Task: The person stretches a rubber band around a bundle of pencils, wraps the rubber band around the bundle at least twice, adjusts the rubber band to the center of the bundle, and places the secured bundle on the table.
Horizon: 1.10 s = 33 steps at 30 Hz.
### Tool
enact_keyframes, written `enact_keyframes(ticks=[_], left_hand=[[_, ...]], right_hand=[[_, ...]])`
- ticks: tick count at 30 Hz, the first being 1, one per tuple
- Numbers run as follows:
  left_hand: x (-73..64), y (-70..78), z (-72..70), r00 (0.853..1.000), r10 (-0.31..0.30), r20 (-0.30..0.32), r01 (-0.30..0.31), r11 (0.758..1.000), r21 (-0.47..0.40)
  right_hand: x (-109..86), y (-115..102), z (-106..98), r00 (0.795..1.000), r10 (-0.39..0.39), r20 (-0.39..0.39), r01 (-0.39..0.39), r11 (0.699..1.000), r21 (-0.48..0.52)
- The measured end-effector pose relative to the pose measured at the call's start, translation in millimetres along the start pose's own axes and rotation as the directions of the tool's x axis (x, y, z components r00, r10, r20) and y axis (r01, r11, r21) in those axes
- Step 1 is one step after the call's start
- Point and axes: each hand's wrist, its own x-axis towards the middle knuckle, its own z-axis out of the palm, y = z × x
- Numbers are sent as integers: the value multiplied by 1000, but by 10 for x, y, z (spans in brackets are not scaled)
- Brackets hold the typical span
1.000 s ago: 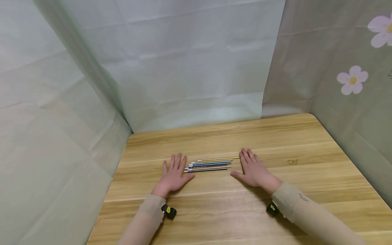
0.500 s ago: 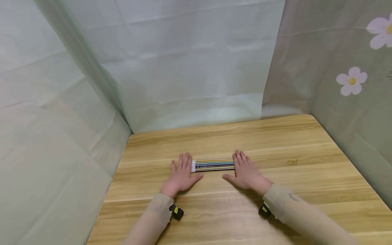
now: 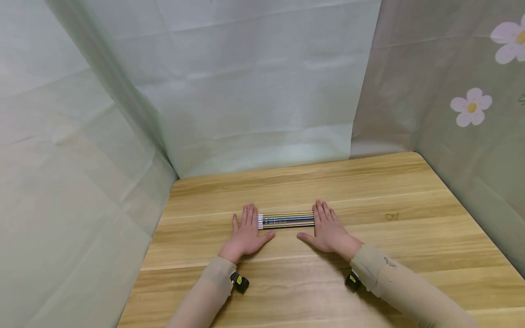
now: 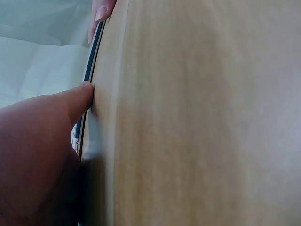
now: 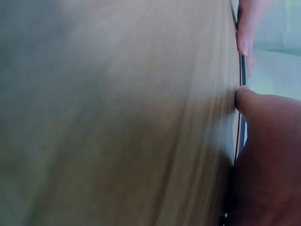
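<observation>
Pale, creased sheets [image 3: 254, 91] wall off the space behind a wood-grain tabletop [image 3: 266, 191]. Taking the row of pencils as the centre of the dial in the head view, two printed white flowers with yellow centres, the lower [image 3: 471, 107] and the upper [image 3: 508, 41], lie out toward two o'clock on the right-hand sheet.

The pencils [image 3: 287, 220] lie flat on the tabletop, side by side, running from nine to three o'clock, in dark, gold and bluish colours. Their eraser ends [image 3: 260, 222] line up at nine o'clock, against the index-finger side of the left hand [image 3: 247, 237], which rests palm down between eight and nine. The right hand [image 3: 330, 234] rests palm down between three and four, its index finger at the other ends, whose tips cannot be made out. Both hands have straight fingers and thumbs spread away, clamped on nothing; the pencils sit between them. Whether either thumb touches the nearest, dark pencil cannot be told from the wrist views.

A thin, looped yellowish band [image 3: 391, 217] lies well apart at three o'clock. Beige sleeves [image 3: 410, 282] cover the forearms, with a black wrist camera [image 3: 241, 283] at seven and another [image 3: 352, 281] between four and five.
</observation>
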Motion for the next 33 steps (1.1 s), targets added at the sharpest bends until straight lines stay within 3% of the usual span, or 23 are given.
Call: enact_keyframes(ticks=[9, 14, 17, 20, 23, 25, 29, 33], left_hand=[[-71, 9, -42, 999, -43, 32, 44, 998, -35], [-111, 5, -73, 1000, -18, 25, 20, 999, -48], [-143, 27, -131, 999, 22, -25, -23, 998, -66], [-134, 100, -220, 990, 89, -109, -100, 989, -107], [-48, 222, -305, 970, 171, -174, -194, 973, -127], [21, 330, -368, 962, 214, -171, -235, 966, -108], [178, 507, -435, 962, 249, -112, -253, 967, -26], [289, 569, -459, 968, 245, -58, -244, 969, 23]], right_hand=[[-69, 2, -138, 999, -40, 33, 39, 998, 45], [-101, 87, -196, 996, -79, 37, 78, 996, 45], [-104, 121, -264, 991, -132, -4, 132, 987, 87], [-63, 118, -362, 969, -231, -91, 241, 964, 115], [46, 66, -450, 931, -338, -139, 351, 933, 80], [137, 10, -497, 913, -385, -134, 394, 918, 44], [331, -101, -541, 919, -388, -76, 389, 921, 2], [475, -164, -531, 925, -379, -34, 379, 925, -10]])
